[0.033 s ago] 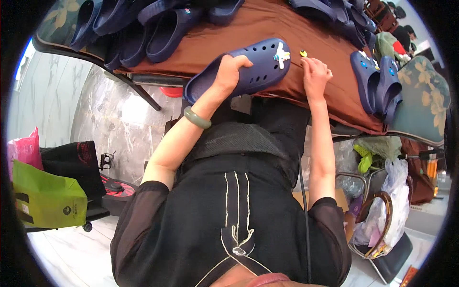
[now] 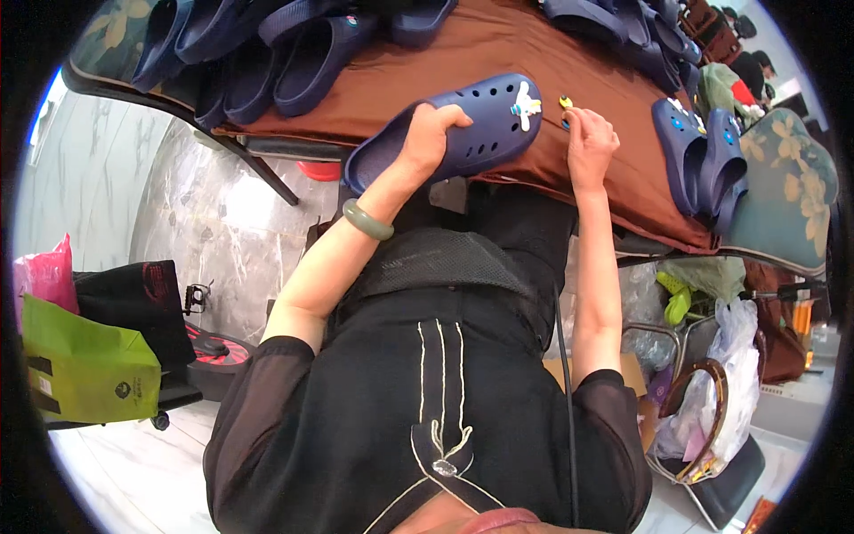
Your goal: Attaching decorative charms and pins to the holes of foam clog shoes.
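Note:
My left hand (image 2: 429,133) grips a navy blue clog (image 2: 485,125) by its side and holds it tilted over the edge of the brown-clothed table (image 2: 498,44). A white charm (image 2: 527,105) sits on the clog's perforated top near the toe. My right hand (image 2: 589,142) rests on the cloth just right of the clog. Its fingertips are curled together on a small yellow charm (image 2: 566,102). A green bangle (image 2: 366,221) circles my left wrist.
Several navy clogs lie in rows at the table's back left (image 2: 267,53) and back right (image 2: 623,18), with a pair (image 2: 703,151) at the right edge. A floral cushion (image 2: 787,187) is far right. A green bag (image 2: 89,374), pink bag (image 2: 44,276) and basket of plastic bags (image 2: 712,418) stand on the floor.

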A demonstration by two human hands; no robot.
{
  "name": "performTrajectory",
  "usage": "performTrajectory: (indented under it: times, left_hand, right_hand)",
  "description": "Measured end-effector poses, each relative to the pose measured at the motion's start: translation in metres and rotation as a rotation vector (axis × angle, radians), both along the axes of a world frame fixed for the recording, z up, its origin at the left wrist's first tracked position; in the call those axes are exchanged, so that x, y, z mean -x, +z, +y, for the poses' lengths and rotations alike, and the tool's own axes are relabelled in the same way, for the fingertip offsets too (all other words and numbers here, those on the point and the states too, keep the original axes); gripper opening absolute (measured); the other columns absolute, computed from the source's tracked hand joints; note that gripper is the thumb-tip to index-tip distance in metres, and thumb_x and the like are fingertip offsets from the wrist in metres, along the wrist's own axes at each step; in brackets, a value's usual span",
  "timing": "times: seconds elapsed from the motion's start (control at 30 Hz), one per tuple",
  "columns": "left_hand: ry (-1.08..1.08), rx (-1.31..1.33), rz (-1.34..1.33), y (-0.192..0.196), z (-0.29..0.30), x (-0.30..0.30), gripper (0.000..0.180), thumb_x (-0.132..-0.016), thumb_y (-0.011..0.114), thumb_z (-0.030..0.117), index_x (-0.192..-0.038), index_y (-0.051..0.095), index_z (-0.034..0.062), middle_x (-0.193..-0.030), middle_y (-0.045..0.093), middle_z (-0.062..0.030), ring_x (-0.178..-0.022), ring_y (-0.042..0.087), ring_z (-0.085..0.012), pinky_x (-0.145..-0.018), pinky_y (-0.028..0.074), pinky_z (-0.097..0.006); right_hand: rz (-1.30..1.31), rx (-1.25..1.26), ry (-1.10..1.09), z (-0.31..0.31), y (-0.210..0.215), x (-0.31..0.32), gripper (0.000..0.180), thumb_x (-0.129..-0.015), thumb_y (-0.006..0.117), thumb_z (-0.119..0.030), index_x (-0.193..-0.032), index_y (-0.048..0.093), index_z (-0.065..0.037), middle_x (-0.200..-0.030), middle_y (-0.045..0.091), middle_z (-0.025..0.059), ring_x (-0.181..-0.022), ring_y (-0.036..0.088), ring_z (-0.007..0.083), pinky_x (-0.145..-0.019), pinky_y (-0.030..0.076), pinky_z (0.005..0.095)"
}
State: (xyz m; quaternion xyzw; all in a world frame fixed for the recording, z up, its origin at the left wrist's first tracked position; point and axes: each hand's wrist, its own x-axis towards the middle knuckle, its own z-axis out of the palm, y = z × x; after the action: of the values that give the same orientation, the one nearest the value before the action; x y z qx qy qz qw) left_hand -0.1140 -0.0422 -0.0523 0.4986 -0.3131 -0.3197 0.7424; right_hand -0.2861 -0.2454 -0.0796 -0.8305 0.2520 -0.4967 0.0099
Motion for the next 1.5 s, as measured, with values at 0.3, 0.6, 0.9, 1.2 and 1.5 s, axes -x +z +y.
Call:
performTrajectory:
  times: [0.3, 0.6, 0.9, 1.2, 1.5]
  left_hand:
    - [0.044, 0.036, -0.242, -0.005, 0.004, -0.003, 0.02, -0.074, 0.054, 0.012, -0.075, 0.064, -0.005, -0.074, 0.066, -0.0106, -0.069, 0.062, -0.0152, -0.066, 0.048, -0.029]
    - [0.022, 0.083, -0.251, -0.007, 0.002, -0.003, 0.016, -0.075, 0.053, 0.01, -0.071, 0.06, -0.0036, -0.073, 0.065, -0.0063, -0.067, 0.058, -0.0136, -0.063, 0.045, -0.028]
    - [0.017, 0.057, -0.192, -0.016, 0.001, -0.01, 0.016, -0.076, 0.055, 0.008, -0.073, 0.065, -0.0031, -0.075, 0.067, -0.0091, -0.068, 0.061, -0.0141, -0.064, 0.047, -0.028]
    - [0.176, 0.056, -0.571, -0.04, -0.002, -0.016, 0.011, -0.076, 0.057, 0.008, -0.077, 0.066, 0.0021, -0.077, 0.067, -0.013, -0.073, 0.064, -0.0226, -0.068, 0.047, -0.032]
    - [0.099, -0.005, -0.349, -0.015, -0.002, -0.01, 0.016, -0.076, 0.056, 0.011, -0.075, 0.066, -0.0024, -0.074, 0.067, -0.0106, -0.066, 0.063, -0.0181, -0.064, 0.049, -0.028]
  right_hand:
    - [-0.007, 0.268, 0.389, 0.07, 0.057, -0.068, 0.017, -0.072, 0.074, -0.023, -0.089, 0.072, -0.019, -0.085, 0.062, -0.003, -0.085, 0.056, 0.0169, -0.084, 0.035, 0.0361]
    - [0.231, 0.103, 0.564, 0.063, 0.069, -0.055, 0.019, -0.078, 0.07, -0.022, -0.096, 0.073, -0.02, -0.093, 0.067, -0.0032, -0.093, 0.058, 0.0148, -0.091, 0.033, 0.0367]
    - [0.208, 0.245, 0.387, 0.082, 0.057, -0.075, 0.013, -0.08, 0.066, -0.022, -0.091, 0.071, -0.017, -0.091, 0.066, -0.0037, -0.09, 0.059, 0.0139, -0.094, 0.031, 0.0467]
    - [0.502, 0.343, 0.31, 0.093, 0.078, -0.069, 0.018, -0.083, 0.063, -0.023, -0.098, 0.069, -0.014, -0.097, 0.064, -0.0008, -0.098, 0.056, 0.0186, -0.098, 0.031, 0.0509]
    - [0.196, 0.217, 0.348, 0.036, 0.05, -0.066, 0.019, -0.087, 0.058, -0.024, -0.101, 0.066, -0.015, -0.094, 0.066, 0.0028, -0.093, 0.061, 0.0214, -0.09, 0.038, 0.0456]
